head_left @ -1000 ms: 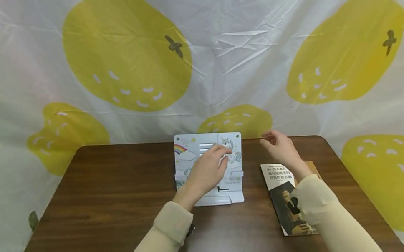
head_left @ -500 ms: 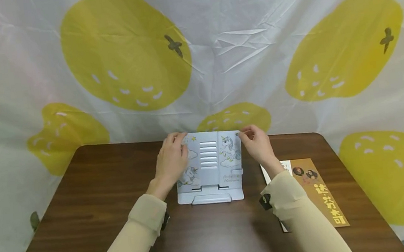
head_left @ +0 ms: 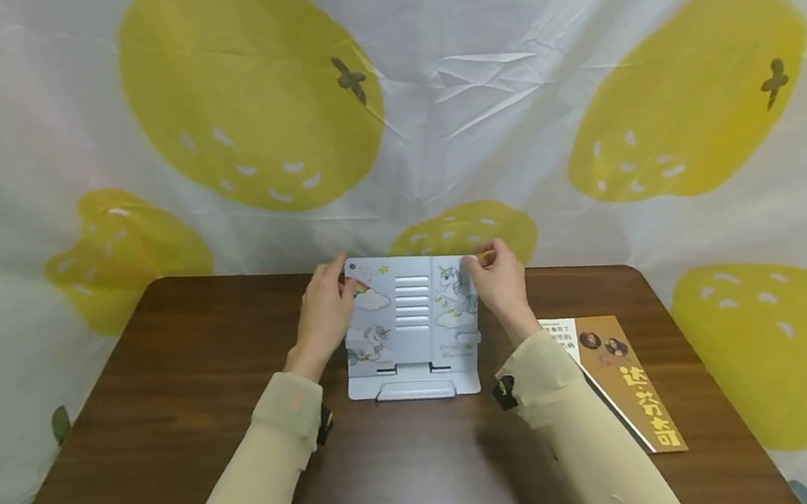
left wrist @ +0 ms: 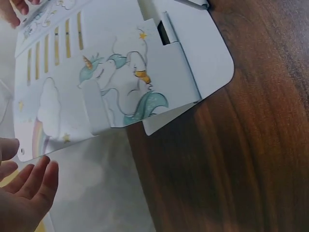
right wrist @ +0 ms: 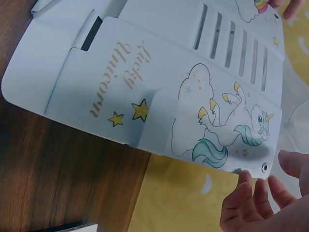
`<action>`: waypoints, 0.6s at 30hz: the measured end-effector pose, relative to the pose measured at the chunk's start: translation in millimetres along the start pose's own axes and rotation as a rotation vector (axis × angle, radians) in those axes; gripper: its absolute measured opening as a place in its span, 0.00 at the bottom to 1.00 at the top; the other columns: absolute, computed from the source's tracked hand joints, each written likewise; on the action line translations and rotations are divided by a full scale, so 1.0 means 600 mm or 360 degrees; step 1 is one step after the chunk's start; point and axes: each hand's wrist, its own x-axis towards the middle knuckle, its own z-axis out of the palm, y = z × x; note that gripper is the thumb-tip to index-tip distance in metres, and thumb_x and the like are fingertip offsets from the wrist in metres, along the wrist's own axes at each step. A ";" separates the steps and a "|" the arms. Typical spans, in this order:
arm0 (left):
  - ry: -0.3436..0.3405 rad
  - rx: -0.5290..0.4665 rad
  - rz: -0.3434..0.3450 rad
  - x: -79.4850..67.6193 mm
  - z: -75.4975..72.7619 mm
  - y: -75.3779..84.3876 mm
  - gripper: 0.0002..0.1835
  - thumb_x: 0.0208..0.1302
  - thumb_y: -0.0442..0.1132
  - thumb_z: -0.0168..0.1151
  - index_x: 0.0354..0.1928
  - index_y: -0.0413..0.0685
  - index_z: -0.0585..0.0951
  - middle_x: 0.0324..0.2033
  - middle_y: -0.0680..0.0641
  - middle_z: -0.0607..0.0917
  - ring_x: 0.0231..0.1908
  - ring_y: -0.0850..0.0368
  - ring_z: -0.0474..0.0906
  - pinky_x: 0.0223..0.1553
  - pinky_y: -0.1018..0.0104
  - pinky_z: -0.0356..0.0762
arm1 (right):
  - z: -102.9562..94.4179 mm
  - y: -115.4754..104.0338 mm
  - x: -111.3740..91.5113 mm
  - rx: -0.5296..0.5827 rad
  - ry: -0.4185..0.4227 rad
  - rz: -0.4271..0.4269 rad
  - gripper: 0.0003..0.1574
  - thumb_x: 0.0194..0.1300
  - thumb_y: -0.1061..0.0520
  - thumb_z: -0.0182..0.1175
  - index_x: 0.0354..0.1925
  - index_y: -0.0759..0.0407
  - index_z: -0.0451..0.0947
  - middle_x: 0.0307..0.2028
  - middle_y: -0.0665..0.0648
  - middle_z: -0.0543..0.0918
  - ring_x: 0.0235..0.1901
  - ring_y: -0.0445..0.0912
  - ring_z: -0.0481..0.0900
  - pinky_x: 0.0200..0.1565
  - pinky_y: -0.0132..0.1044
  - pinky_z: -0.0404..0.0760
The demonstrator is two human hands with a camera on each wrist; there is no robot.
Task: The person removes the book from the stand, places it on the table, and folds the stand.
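A white book stand (head_left: 415, 350) with unicorns, clouds and a rainbow printed on it stands tilted back on the table. Its panel has several slots in the middle and a lip at the bottom. My left hand (head_left: 323, 308) holds the upper left corner, thumb towards the front and fingers by the side edge. At the upper right corner my right hand (head_left: 501, 282) has thumb and fingers on either side of the panel edge. The right wrist view shows right fingertips (right wrist: 244, 179) against that edge, close to a small rivet. Small side clips (right wrist: 161, 123) lie on the panel.
To the right lies a book (head_left: 627, 393) with white and orange parts, partly covered by the right sleeve (head_left: 565, 400). The brown wooden table (head_left: 189, 413) ends at a back edge just behind the stand. A white curtain (head_left: 462, 110) with yellow fruit prints hangs behind.
My left hand has moved left from the stand's front to its upper left corner. From above the book, my right hand has moved left to the upper right corner.
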 end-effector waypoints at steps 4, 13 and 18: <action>-0.0009 -0.0002 0.0007 0.004 0.010 -0.004 0.27 0.69 0.35 0.59 0.68 0.42 0.70 0.51 0.38 0.78 0.40 0.47 0.78 0.43 0.50 0.76 | -0.002 -0.002 0.001 -0.0031 0.0023 0.0042 0.14 0.64 0.53 0.62 0.43 0.62 0.77 0.36 0.60 0.77 0.37 0.54 0.74 0.39 0.43 0.72; -0.0001 -0.0009 -0.0031 0.009 0.014 -0.013 0.28 0.63 0.36 0.67 0.65 0.45 0.72 0.48 0.39 0.79 0.44 0.42 0.77 0.47 0.48 0.74 | 0.013 -0.004 -0.002 -0.0047 0.0018 0.0058 0.18 0.62 0.56 0.62 0.49 0.63 0.75 0.36 0.59 0.76 0.37 0.54 0.72 0.41 0.45 0.72; 0.0039 -0.0012 -0.0051 0.009 0.011 -0.017 0.28 0.62 0.38 0.68 0.64 0.46 0.72 0.47 0.40 0.79 0.44 0.41 0.78 0.46 0.48 0.74 | 0.021 -0.010 -0.002 -0.0043 0.0024 0.0027 0.18 0.62 0.58 0.62 0.49 0.63 0.74 0.35 0.60 0.75 0.37 0.54 0.72 0.41 0.45 0.71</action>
